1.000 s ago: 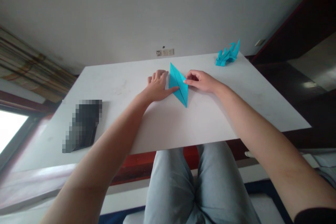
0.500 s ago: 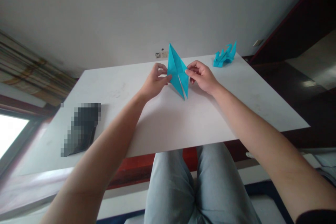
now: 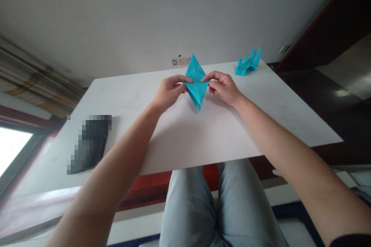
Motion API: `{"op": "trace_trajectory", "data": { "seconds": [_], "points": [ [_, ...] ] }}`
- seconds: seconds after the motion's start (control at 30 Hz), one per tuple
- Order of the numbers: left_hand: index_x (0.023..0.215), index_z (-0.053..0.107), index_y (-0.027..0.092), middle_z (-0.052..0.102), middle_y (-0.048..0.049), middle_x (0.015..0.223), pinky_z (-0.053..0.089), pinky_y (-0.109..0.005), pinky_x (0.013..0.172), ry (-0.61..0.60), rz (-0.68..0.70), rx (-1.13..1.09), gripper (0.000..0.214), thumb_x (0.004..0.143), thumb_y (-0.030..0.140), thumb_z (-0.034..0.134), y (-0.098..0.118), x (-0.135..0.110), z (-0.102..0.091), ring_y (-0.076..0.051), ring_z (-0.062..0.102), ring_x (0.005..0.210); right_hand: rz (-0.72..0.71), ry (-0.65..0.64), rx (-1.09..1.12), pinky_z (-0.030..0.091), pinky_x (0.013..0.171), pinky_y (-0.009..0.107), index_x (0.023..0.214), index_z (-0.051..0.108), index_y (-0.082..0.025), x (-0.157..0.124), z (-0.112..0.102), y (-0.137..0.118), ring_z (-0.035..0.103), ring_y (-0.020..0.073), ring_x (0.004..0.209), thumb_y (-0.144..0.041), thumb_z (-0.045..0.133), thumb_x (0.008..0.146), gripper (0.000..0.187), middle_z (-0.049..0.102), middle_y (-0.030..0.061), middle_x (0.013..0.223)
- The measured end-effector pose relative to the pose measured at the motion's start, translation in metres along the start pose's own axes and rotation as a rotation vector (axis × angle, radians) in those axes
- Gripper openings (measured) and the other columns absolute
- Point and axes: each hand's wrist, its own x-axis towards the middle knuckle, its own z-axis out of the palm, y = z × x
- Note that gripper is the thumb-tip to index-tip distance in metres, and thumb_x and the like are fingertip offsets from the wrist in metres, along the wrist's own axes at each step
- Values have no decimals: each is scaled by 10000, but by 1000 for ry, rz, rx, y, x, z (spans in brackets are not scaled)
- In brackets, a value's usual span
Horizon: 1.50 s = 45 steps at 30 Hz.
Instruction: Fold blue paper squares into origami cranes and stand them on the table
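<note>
Over a white table [image 3: 188, 142], folded blue paper [image 3: 198, 92] was pinched at its sides by the left hand [image 3: 169, 92] and right hand [image 3: 225, 88], while a dark thing [image 3: 91, 139] was hidden by blurry squares.

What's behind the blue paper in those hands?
Past the edges of the blue folded paper show white table, grey wall and, left of its upper tip, wall sockets. Whatever sits directly behind is covered.
</note>
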Motion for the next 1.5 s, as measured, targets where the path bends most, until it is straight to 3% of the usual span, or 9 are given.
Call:
{"op": "trace_trajectory", "data": {
  "seconds": [0.13, 0.3, 0.53, 0.7, 0.87, 1.03, 1.2, 1.4, 1.5],
  "points": [
    [1038, 869, 190, 861, -65, 1003, 642, -325, 865, 8, 15, -26, 313, 875, 447, 943, -1, 0, 1, -187, 763, 885, -11, 30, 44, 494, 554, 294, 1056, 707, -273, 2, 2, 3, 538, 117, 634, -644, 958, 860, 489, 755, 20, 1089],
    [922, 791, 188, 820, -79, 891, 617, -316, 782, 36, 76, 6, 625, 911, 808, 875, -9, 4, 3, -188, 741, 823, -11, 26, 35, 470, 511, 300, 934, 599, -278, 2, 6, 4, 528, 116, 592, -828, 927, 859, 645, 693, -1, 939],
    [1219, 622, 281, 707, 33, 833, 546, -278, 674, 80, 121, -9, 381, 1000, 477, 865, -29, 8, 3, -137, 685, 699, -3, 39, -1, 482, 530, 325, 1193, 606, -352, 1, 3, 4, 522, 156, 580, -801, 900, 899, 613, 600, -63, 810],
    [1104, 693, 243, 694, 3, 883, 522, -257, 677, 95, 128, 140, 186, 1036, 383, 795, -27, 8, 1, -128, 651, 732, -23, -94, -34, 482, 583, 302, 1167, 702, -282, 0, 0, 4, 554, 134, 660, -571, 884, 930, 416, 670, -9, 957],
    [1108, 776, 210, 796, -52, 1090, 496, -260, 704, 78, -30, 264, 259, 950, 390, 873, -23, 4, 1, -129, 632, 785, 16, -240, -137, 400, 599, 289, 1286, 776, -229, -5, 0, 4, 517, 116, 651, -342, 876, 813, 497, 734, -1, 998],
    [1080, 817, 202, 776, -23, 1011, 468, -283, 747, -47, -50, 359, 318, 846, 381, 935, -16, -1, -3, -136, 575, 797, 9, -327, -289, 425, 684, 334, 1207, 846, -206, -8, -4, -5, 548, 159, 689, -393, 890, 859, 397, 690, -16, 811],
    [1143, 842, 216, 622, 19, 786, 429, -310, 701, -210, -70, 492, 377, 852, 437, 937, -13, -3, -5, -165, 523, 734, -91, -409, -462, 480, 801, 376, 1089, 920, -265, -6, -13, -11, 621, 224, 858, -461, 996, 795, 361, 678, 31, 956],
    [1037, 805, 215, 763, -96, 1151, 552, -414, 1021, -134, 101, 718, 334, 824, 414, 968, -22, -3, -2, -279, 690, 1100, -84, -424, -515, 509, 874, 408, 1032, 931, -286, -7, -11, -5, 635, 254, 927, -558, 984, 848, 333, 660, 54, 1019],
    [1036, 788, 219, 781, -88, 1105, 548, -423, 1001, -113, 41, 773, 329, 854, 438, 952, -26, -2, -3, -279, 702, 1056, -73, -416, -505, 497, 851, 402, 1036, 924, -269, -8, -7, -3, 625, 247, 916, -577, 960, 884, 345, 668, 60, 1022]
  ]
}}
